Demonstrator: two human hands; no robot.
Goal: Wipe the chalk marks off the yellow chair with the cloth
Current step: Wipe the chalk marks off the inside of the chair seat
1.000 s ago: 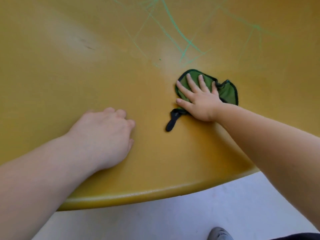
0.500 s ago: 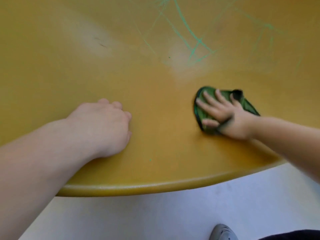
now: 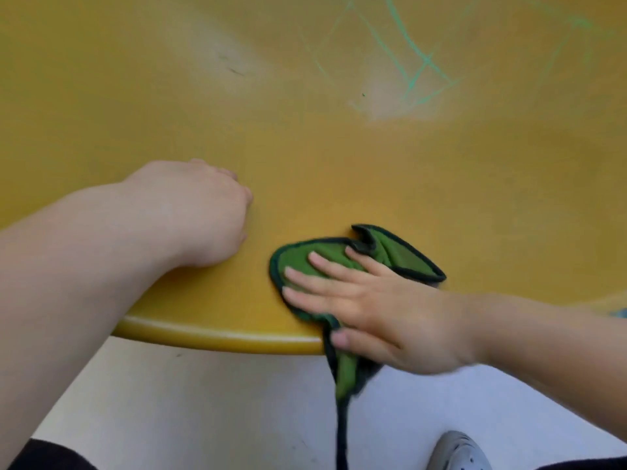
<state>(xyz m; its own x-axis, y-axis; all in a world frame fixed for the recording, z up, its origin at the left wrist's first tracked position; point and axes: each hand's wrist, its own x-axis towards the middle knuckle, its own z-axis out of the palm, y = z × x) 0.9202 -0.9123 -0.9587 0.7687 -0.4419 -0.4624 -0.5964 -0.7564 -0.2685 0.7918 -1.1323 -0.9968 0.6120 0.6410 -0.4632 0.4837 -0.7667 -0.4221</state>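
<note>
The yellow chair seat [image 3: 152, 96] fills the upper view. Green chalk marks [image 3: 412, 67] cross it at the far right, beside a pale smeared patch. A green cloth with dark trim [image 3: 298, 257] lies at the seat's front edge, part of it and its dark strap hanging over the rim. My right hand [image 3: 369, 310] presses flat on the cloth with straight spread fingers, thumb over the edge. My left hand [image 3: 200, 215] rests on the seat to the left, fingers curled under, holding nothing.
The seat's rounded front rim [image 3: 220, 337] runs across the middle. Below it is a pale floor [image 3: 190, 401]. A grey shoe [image 3: 458, 451] shows at the bottom right, and dark clothing sits at both bottom corners.
My right hand has dragged the cloth toward me from near the chalk marks to the front rim, where it now hangs over. The left hand has stayed put.
</note>
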